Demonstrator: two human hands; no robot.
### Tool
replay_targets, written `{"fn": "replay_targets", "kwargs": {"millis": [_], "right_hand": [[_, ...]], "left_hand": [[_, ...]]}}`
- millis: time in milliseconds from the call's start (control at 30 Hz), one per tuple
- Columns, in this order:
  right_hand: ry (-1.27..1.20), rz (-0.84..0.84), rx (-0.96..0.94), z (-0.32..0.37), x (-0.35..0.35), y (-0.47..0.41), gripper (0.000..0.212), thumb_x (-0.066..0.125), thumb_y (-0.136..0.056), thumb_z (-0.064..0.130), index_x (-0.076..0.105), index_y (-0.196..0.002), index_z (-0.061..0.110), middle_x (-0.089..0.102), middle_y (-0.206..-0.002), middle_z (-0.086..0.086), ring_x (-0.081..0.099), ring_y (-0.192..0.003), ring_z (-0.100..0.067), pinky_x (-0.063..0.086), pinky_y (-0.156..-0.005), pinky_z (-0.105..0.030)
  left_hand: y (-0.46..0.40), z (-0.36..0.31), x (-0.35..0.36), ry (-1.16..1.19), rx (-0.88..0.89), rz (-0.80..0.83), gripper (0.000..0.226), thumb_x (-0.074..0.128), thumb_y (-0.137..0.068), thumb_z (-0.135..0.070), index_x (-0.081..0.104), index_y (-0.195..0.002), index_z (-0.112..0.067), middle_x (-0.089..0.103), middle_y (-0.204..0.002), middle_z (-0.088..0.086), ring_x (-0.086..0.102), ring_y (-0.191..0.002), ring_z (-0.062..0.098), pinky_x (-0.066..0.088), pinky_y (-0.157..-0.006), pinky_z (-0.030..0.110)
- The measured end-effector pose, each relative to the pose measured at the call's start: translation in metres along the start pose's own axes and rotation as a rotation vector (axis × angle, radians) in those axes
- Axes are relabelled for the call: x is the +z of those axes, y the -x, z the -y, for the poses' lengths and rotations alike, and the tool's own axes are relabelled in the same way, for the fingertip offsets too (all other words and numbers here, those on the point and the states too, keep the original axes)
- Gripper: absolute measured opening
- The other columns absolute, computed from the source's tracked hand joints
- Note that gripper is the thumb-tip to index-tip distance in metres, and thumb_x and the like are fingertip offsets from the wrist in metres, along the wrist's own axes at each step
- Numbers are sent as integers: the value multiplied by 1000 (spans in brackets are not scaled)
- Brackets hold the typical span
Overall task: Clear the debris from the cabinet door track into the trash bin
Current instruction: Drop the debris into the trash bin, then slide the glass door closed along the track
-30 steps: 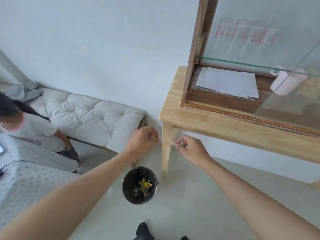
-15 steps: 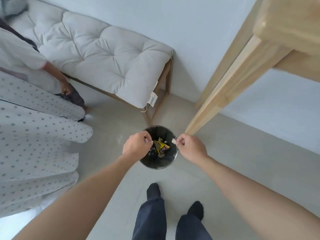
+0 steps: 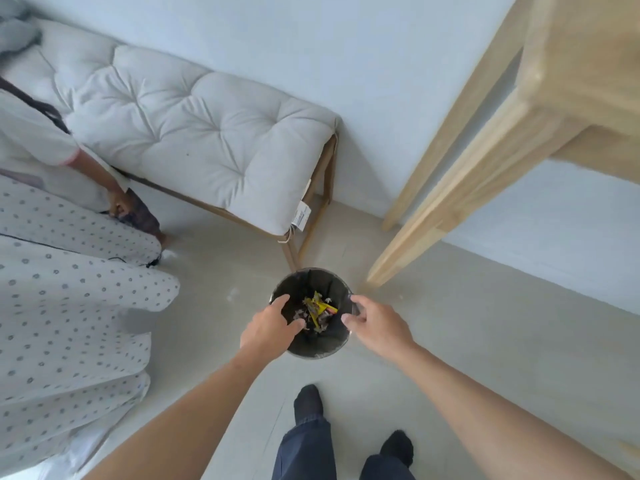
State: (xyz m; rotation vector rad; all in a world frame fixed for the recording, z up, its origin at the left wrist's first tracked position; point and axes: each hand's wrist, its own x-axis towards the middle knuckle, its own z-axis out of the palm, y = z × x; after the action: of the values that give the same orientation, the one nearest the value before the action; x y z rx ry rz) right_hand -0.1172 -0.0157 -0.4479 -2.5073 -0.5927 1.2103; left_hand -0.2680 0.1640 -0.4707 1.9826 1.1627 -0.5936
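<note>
The trash bin [image 3: 313,315] stands on the pale floor [image 3: 450,323] directly in front of your feet, just beside the foot of the wooden table leg [image 3: 433,216]. Inside it lies a heap of debris [image 3: 317,311]: grey scraps with a yellow wrapper on top.

Both your hands are over the bin's mouth. Your left hand [image 3: 270,327] has its fingers spread and extended above the left rim, with nothing visible between them. Your right hand [image 3: 375,322] is at the right rim with fingers loosely parted and the thumb apart from them; it also appears empty, though any small fragment against the palm could not be seen from this angle.

Judged from these positions, the step in hand is the drop: both hands have let go over the bin, and this load of debris is delivered.

The cabinet door track is out of view, above the table, so how much debris remains there cannot be told. The next move calls for:
- straightening up and turning back to the table top;
- checking the track for leftover scraps;
- pinching any remaining pieces and carrying them here in the same way.

To your left, a padded bench [image 3: 207,133] stands against the wall, with another person [image 3: 34,143] beside it and a spotted cloth [image 3: 69,306] nearer you. Keep clear of both when rising.
</note>
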Motion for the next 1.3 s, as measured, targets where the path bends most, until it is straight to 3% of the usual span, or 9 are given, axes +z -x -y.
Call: {"fn": "replay_targets", "kwargs": {"millis": [167,300,567,700,933,1033,1133,1200,1300], "right_hand": [[-50,-99,-90,33,-73,63,64,57,-99,58,51,-159,34,65,-93,15,72,-109,-23,57,-94,-42],[-42,-217,-193,56,-142,123,66,56,-99,60,49,-159,34,61,-81,12,69,-89,-16,50,-72,-34],[-130,-428,-359,89,-267,238,59,60,-96,58,58,-151,36,60,-85,14,72,-107,-21,56,-98,-42],[-192,-576,-395,85,-320,283,55,62,-93,55,63,-145,36,68,-85,15,72,-103,-16,56,-95,-39],[-245,-820,-356,29,-411,345,48,66,-98,50,68,-142,29,64,-86,13,71,-100,-22,56,-93,-42],[-313,-896,-310,3,-436,357,41,63,-102,45,70,-138,26,70,-88,8,71,-97,-22,55,-94,-41],[-362,-991,-294,-17,-449,364,21,62,-104,38,78,-109,27,76,-84,2,75,-88,-25,60,-90,-45],[-327,-1084,-275,-27,-458,368,25,60,-105,40,74,-88,29,74,-74,5,72,-77,-21,59,-78,-43],[-225,-1229,-269,-38,-473,375,30,59,-106,43,72,-85,26,68,-71,13,66,-71,-13,49,-66,-37]], "left_hand": [[64,-58,-60,-21,104,-131,68,63,-99,-57,40,-160,-39,73,-123,-6,68,-106,20,59,-88,39],[126,-113,-106,39,190,-218,70,62,-97,-62,39,-160,-42,65,-109,-12,69,-108,21,60,-96,45],[234,-206,-187,119,387,-442,73,66,-94,-61,42,-160,-39,63,-88,-22,63,-84,2,50,-76,35],[277,-253,-220,117,481,-493,72,66,-96,-56,44,-161,-33,61,-95,-22,67,-108,22,57,-99,46],[318,-345,-239,49,653,-552,69,63,-100,-56,40,-162,-35,66,-104,-15,59,-110,19,54,-98,45],[321,-380,-231,28,729,-508,72,62,-101,-58,37,-164,-34,71,-118,-9,61,-124,24,53,-103,46],[315,-408,-220,25,803,-453,76,64,-100,-58,33,-165,-35,67,-136,-3,61,-130,26,52,-107,47],[310,-425,-214,40,852,-416,80,66,-99,-57,28,-167,-35,60,-150,1,58,-137,27,50,-110,46],[303,-446,-212,86,932,-373,89,69,-96,-55,16,-165,-39,45,-165,4,49,-148,30,45,-106,42]]}}
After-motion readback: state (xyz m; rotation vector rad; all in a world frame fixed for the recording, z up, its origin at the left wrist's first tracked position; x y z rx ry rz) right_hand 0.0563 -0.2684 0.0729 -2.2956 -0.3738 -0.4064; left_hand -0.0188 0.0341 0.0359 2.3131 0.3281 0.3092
